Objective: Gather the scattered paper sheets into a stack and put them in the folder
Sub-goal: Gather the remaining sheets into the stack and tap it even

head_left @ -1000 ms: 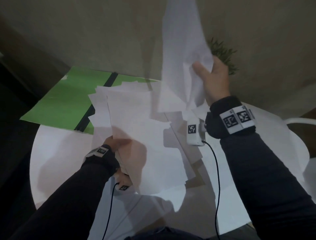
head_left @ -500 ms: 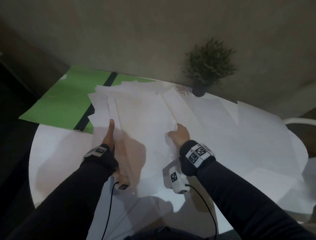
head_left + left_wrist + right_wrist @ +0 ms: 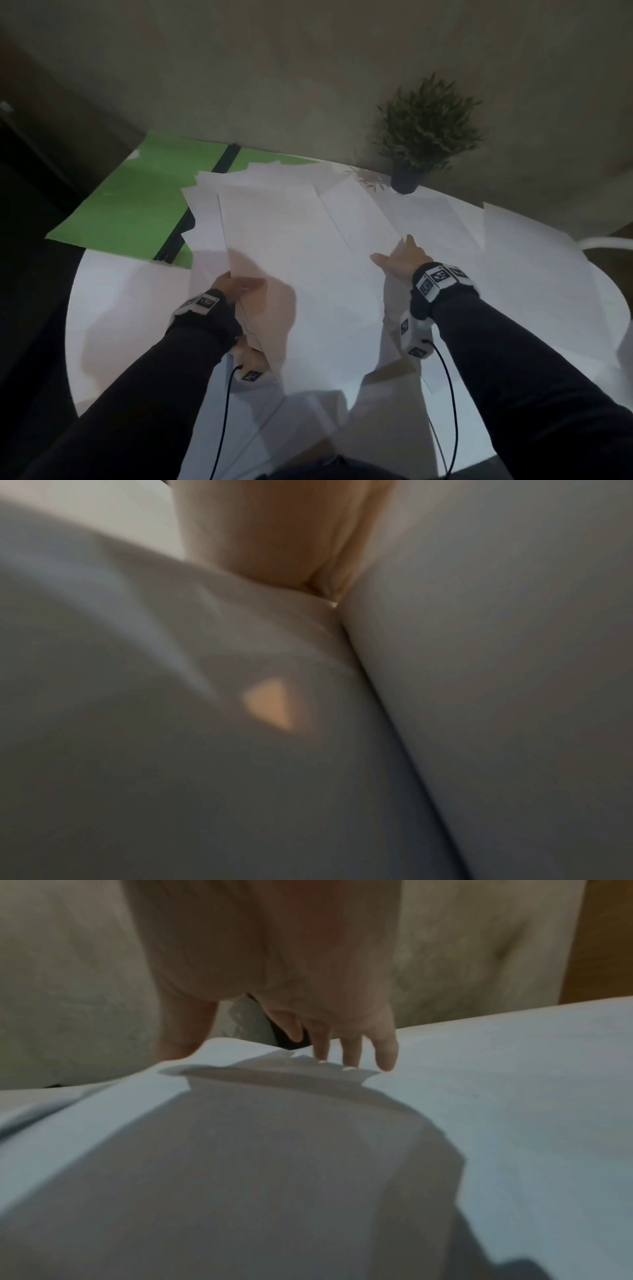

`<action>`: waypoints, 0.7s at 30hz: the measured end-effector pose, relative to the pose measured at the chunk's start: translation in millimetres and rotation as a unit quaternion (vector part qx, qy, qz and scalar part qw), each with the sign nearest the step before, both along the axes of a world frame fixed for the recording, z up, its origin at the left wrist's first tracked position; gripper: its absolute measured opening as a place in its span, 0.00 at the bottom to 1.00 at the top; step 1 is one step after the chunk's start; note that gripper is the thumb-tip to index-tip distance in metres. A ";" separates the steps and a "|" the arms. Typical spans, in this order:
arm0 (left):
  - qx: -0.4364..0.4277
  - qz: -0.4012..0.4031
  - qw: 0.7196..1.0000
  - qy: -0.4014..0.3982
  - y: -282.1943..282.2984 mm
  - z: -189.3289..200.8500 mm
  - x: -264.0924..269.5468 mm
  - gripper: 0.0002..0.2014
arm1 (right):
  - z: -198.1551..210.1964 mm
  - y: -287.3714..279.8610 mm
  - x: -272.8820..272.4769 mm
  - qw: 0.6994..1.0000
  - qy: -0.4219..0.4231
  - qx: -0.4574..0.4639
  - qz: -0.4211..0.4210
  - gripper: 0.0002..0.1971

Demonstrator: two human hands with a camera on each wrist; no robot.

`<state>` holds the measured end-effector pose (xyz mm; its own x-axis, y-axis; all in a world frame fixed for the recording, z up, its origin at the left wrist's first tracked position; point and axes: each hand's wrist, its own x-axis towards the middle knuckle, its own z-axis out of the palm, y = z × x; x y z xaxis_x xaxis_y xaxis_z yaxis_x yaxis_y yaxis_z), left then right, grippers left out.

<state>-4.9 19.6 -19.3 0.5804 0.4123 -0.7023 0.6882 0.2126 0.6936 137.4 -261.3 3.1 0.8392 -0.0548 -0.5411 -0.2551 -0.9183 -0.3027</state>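
Observation:
A rough pile of white paper sheets [image 3: 291, 246] lies mid-table, its far-left corner overlapping the open green folder [image 3: 130, 205]. My left hand [image 3: 239, 287] grips the pile's near-left edge with the thumb on top. In the left wrist view only blurred paper [image 3: 496, 669] and one finger [image 3: 274, 534] show. My right hand [image 3: 399, 258] is at the pile's right edge, fingers straight and spread. Its fingertips [image 3: 352, 1053] touch a loose sheet [image 3: 479, 1096]. More loose sheets [image 3: 531, 267] lie to the right.
The round white table [image 3: 120, 308] stands against a beige wall. A small potted plant [image 3: 421, 137] stands at the back, just beyond the sheets. The folder's black spine [image 3: 191, 219] runs along the pile's left side. A white curved chair part [image 3: 609, 242] shows at far right.
The right hand brought a raised sheet down onto the pile, let go, and moved right onto the loose sheets. The left hand stayed at the pile's edge, its thumb now lying across the top.

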 end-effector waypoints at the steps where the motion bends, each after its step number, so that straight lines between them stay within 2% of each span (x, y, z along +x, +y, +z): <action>1: -0.002 -0.002 1.000 0.000 0.0 0.2 0.1 0.24 | -3.5 -2.0 0.1 1.000 -0.003 0.006 0.001 0.54; 4: -0.006 0.000 1.000 -0.006 0.4 -2.1 1.0 0.24 | 0.1 -0.1 1.9 0.996 -0.062 0.044 -0.054 0.47; 7: -0.015 0.008 1.000 -0.011 0.3 -3.2 0.4 0.23 | 11.0 4.2 7.6 0.993 -0.083 0.068 -0.047 0.28; 10: -0.013 0.007 1.000 -0.014 -0.4 -3.1 -0.2 0.24 | 33.3 17.1 11.4 0.985 -0.145 0.097 -0.018 0.26; 12: -0.011 0.008 1.000 -0.016 -0.7 -2.4 -0.6 0.24 | 59.2 29.9 13.8 0.962 -0.229 0.150 -0.017 0.24; 14: -0.009 0.010 1.000 -0.018 -1.0 -2.8 -0.6 0.24 | 89.2 40.4 17.2 0.919 -0.306 0.248 -0.025 0.20; 16: -0.014 0.012 1.000 -0.021 -1.4 -2.2 -1.0 0.23 | 118.6 47.1 15.4 0.853 -0.329 0.405 -0.034 0.10; 18: -0.016 0.009 1.000 -0.016 -0.9 -1.7 -1.1 0.23 | 137.8 50.0 10.9 0.778 -0.284 0.558 -0.043 0.10; 20: -0.018 0.011 1.000 -0.013 -0.5 -1.5 -1.4 0.23 | 144.7 49.4 6.4 0.688 -0.203 0.695 -0.057 0.12; 21: -0.019 0.012 1.000 -0.013 -0.8 0.0 -1.4 0.24 | 143.5 48.5 4.4 0.663 -0.170 0.726 -0.070 0.12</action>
